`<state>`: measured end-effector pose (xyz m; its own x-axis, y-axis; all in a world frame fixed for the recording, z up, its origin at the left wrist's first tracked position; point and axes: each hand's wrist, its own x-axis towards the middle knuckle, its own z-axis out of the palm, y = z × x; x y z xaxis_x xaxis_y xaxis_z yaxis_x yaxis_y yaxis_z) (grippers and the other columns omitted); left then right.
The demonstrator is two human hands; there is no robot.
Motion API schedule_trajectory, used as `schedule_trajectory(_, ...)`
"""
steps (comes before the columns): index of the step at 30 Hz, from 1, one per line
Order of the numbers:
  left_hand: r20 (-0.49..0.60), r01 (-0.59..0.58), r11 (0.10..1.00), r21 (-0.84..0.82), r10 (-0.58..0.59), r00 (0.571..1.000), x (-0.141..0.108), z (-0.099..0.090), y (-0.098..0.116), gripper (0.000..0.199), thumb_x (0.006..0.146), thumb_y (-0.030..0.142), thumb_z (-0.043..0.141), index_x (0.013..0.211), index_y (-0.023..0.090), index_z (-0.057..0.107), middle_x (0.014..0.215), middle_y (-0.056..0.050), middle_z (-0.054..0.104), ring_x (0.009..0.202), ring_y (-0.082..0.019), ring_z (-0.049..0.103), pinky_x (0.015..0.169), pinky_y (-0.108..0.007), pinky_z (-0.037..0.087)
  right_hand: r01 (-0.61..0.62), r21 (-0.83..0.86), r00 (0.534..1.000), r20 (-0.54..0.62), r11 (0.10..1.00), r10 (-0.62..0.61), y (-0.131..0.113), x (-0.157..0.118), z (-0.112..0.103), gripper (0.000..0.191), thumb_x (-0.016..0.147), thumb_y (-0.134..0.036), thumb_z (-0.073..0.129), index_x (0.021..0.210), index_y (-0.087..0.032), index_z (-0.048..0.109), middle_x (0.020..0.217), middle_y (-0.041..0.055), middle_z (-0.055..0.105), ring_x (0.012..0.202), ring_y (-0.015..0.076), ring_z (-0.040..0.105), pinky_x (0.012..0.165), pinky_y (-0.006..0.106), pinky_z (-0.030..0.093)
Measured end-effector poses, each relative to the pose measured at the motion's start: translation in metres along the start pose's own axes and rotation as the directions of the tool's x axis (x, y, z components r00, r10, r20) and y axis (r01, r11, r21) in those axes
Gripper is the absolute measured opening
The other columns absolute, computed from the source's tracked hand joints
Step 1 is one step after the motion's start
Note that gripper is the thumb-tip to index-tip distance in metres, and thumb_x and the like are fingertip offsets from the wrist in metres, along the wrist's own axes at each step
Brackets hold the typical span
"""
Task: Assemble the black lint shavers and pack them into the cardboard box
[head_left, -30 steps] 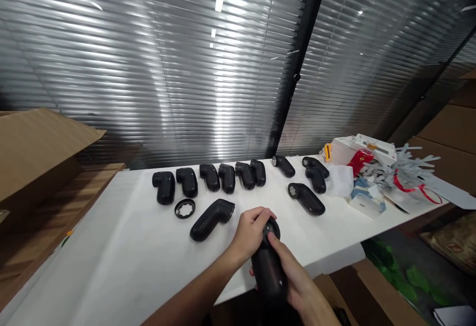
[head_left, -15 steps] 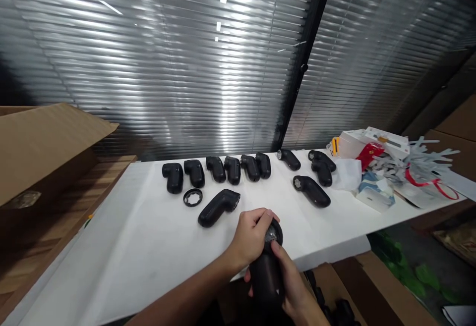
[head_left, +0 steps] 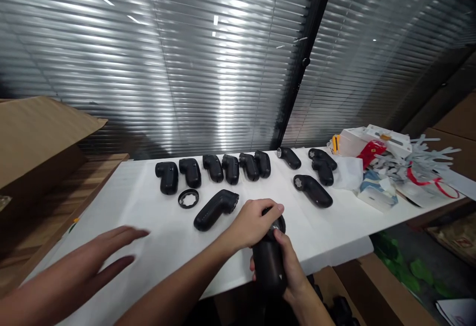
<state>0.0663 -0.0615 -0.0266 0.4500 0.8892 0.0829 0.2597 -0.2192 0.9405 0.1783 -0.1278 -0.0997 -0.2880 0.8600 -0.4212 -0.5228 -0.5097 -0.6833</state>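
My left hand is closed over the round head end of a black angled handheld device, its thumb lying across the rim. My right hand wraps the device's thick body from the right, thumb up beside the head. The device is held just over the table's front edge, and a grey inner part shows between my thumbs. Nearest on the table lies a similar black angled device on its side. To its left rests a black ring with a notched inner edge.
Another person's hand reaches over the white table from the left. Several like devices line the back; others lie at right. Boxes and ribbons pile up far right. Open cartons stand at left and below.
Another person's hand has come in from the left over the table. My hands still hold the device, now slightly further right, and my left fingers have shifted a little on its head.
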Motion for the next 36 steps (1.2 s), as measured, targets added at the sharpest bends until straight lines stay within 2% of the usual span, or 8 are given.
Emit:
schedule_trajectory(5,-0.048,-0.029,0.992,0.122,0.035,0.998,0.005,-0.001,-0.004,0.049,0.099,0.049,0.039,0.087,0.016,0.074,0.065,-0.002,0.063,0.066,-0.018,0.06,0.059,-0.026,0.041,0.025,-0.033,0.997,-0.068,0.999,-0.027,-0.001,0.003,0.001,0.059,0.073,-0.067,0.063,0.091,-0.011,0.062,0.062,0.012,0.072,0.045,0.0196,0.063,0.043,0.026,0.046)
schedule_trajectory(10,-0.101,-0.089,0.949,0.301,0.125,0.987,-0.007,-0.006,-0.014,0.042,0.099,0.041,0.045,0.075,0.018,0.07,0.072,-0.004,0.067,0.07,-0.02,0.06,0.067,-0.03,0.04,-0.022,-0.04,0.991,-0.132,0.999,0.016,0.005,0.005,0.009,0.047,0.076,-0.058,0.064,0.091,-0.014,0.056,0.06,0.0106,0.072,0.047,0.0194,0.062,0.045,0.027,0.046)
schedule_trajectory(14,-0.148,-0.107,0.912,0.397,0.178,0.973,-0.022,-0.017,-0.019,0.033,0.1,0.037,0.045,0.09,0.021,0.072,0.093,-0.007,0.071,0.086,-0.023,0.063,0.078,-0.032,0.043,-0.019,-0.011,0.988,-0.155,1.0,0.017,0.013,0.011,0.02,0.042,0.082,-0.058,0.058,0.087,-0.016,0.055,0.055,0.007,0.068,0.049,0.0195,0.062,0.048,0.028,0.047)
schedule_trajectory(18,-0.159,-0.11,0.894,0.435,0.197,0.967,-0.03,-0.022,-0.019,0.031,0.1,0.037,0.046,0.094,0.021,0.071,0.092,-0.006,0.071,0.084,-0.022,0.064,0.076,-0.031,0.044,0.062,-0.036,0.99,-0.125,0.997,-0.066,0.019,0.013,0.029,0.041,0.08,-0.055,0.063,0.093,-0.017,0.056,0.056,0.002,0.066,0.054,0.0215,0.064,0.046,0.027,0.044)
schedule_trajectory(22,-0.156,-0.098,0.882,0.46,0.189,0.969,-0.029,-0.021,-0.018,0.037,0.099,0.042,0.048,0.077,0.019,0.067,0.078,-0.004,0.068,0.074,-0.02,0.062,0.067,-0.03,0.039,0.114,-0.131,0.987,-0.094,0.985,-0.127,0.018,0.009,0.033,0.04,0.079,-0.052,0.068,0.097,-0.017,0.057,0.057,-0.0005,0.063,0.051,0.0206,0.063,0.043,0.027,0.042)
schedule_trajectory(27,-0.149,-0.092,0.877,0.472,0.183,0.972,-0.033,-0.021,-0.017,0.045,0.101,0.039,0.045,0.062,0.018,0.053,0.065,-0.001,0.059,0.064,-0.016,0.054,0.059,-0.028,0.033,0.151,-0.243,0.979,-0.098,0.958,-0.179,0.021,0.004,0.036,0.042,0.076,-0.05,0.074,0.098,-0.02,0.055,0.059,-0.0006,0.065,0.053,0.0205,0.063,0.045,0.027,0.045)
schedule_trajectory(32,-0.179,-0.069,0.865,0.497,0.18,0.967,-0.052,-0.023,-0.017,0.044,0.1,0.036,0.047,0.06,0.018,0.05,0.064,-0.001,0.057,0.066,-0.015,0.055,0.062,-0.027,0.035,0.16,-0.289,0.981,-0.06,0.944,-0.184,0.037,0.0,0.039,0.049,0.073,-0.056,0.073,0.101,-0.021,0.054,0.057,-0.0007,0.066,0.049,0.021,0.062,0.045,0.029,0.045)
schedule_trajectory(36,-0.206,-0.031,0.845,0.534,0.165,0.965,-0.074,-0.027,-0.018,0.041,0.099,0.036,0.05,0.062,0.017,0.056,0.065,-0.001,0.059,0.068,-0.016,0.057,0.063,-0.027,0.037,0.176,-0.311,0.981,-0.023,0.934,-0.193,0.053,-0.003,0.045,0.057,0.069,-0.059,0.074,0.104,-0.019,0.053,0.057,0.0015,0.068,0.047,0.0212,0.062,0.045,0.029,0.044)
